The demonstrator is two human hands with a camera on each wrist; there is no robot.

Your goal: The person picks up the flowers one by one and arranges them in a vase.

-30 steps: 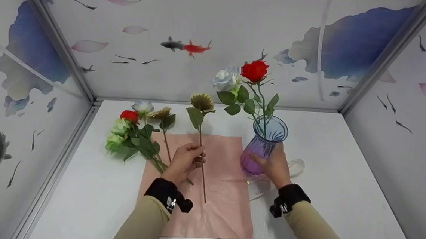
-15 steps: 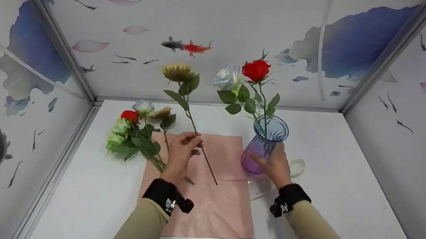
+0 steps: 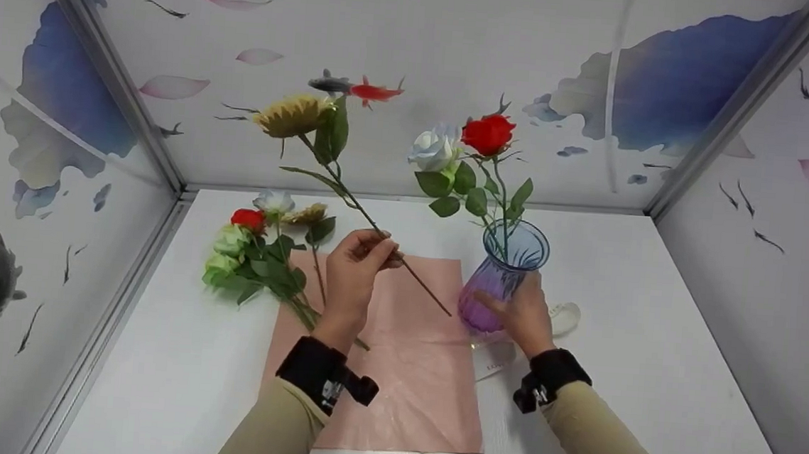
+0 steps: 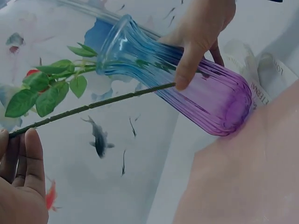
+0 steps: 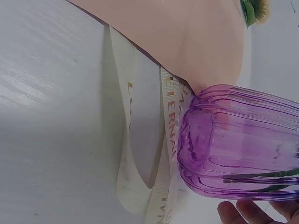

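My left hand [image 3: 355, 273] pinches the stem of a yellow sunflower [image 3: 291, 116] between thumb and fingers. Its bloom leans up to the left, and the bare stem end slants down toward the vase. Around the side of a blue-to-purple glass vase [image 3: 488, 297] my right hand [image 3: 525, 312] curls its thumb and fingers. A red rose [image 3: 488, 134] and a pale blue-white rose [image 3: 432, 151] stand in the vase. In the left wrist view the sunflower stem [image 4: 103, 103] crosses in front of the vase [image 4: 205, 93]. The right wrist view shows fingertips [image 5: 250, 211] beside the purple base [image 5: 224, 144].
Pink wrapping paper [image 3: 407, 398] lies mid-table, partly under a bunch of flowers [image 3: 260, 259] with green, red, white and yellow blooms at left. A cream lettered ribbon [image 3: 566, 319] lies behind the right hand. Printed panels [image 3: 418, 36] wall in the white table [image 3: 649, 386].
My left hand has raised the sunflower and tipped its bloom to the left, swinging the stem end right and up toward the vase. The right hand and vase stay put.
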